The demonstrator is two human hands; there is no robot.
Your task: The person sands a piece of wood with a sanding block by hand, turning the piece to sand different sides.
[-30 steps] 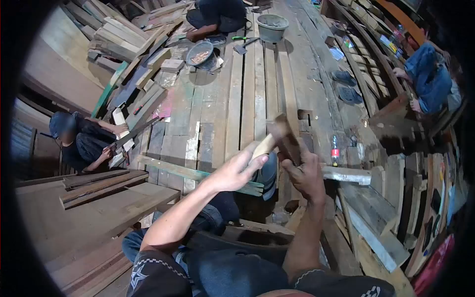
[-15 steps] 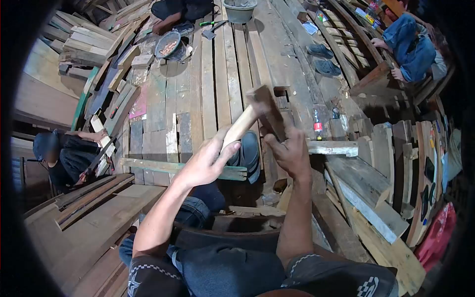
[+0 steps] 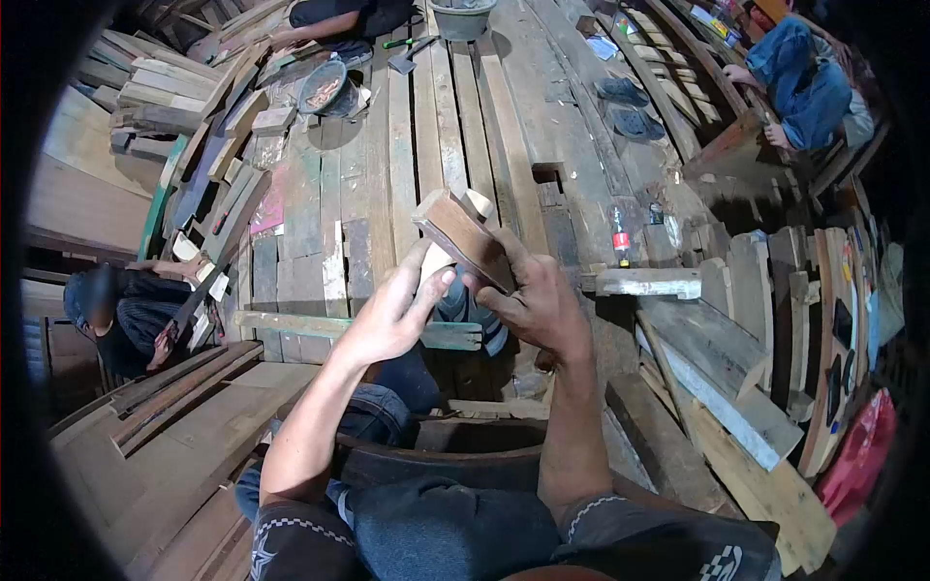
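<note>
My left hand is wrapped round a pale wooden handle. That handle passes behind or through a dark brown wooden block, and a pale rounded end shows on the block's far side. With my right hand I grip the lower right end of the block, fingers and thumb on either side. Both hands hold the pieces up over the plank floor, above a grey-blue sandal. Whether the handle runs through the block cannot be made out.
A co-worker crouches at the left with a saw; two other people sit at the top and upper right. A bucket, a basin, a bottle and sandals stand on the planks. A green-edged board lies ahead.
The block has turned and tilted left, showing its broad face, and both hands have shifted slightly left. The camera view has moved to the right since the first frame.
</note>
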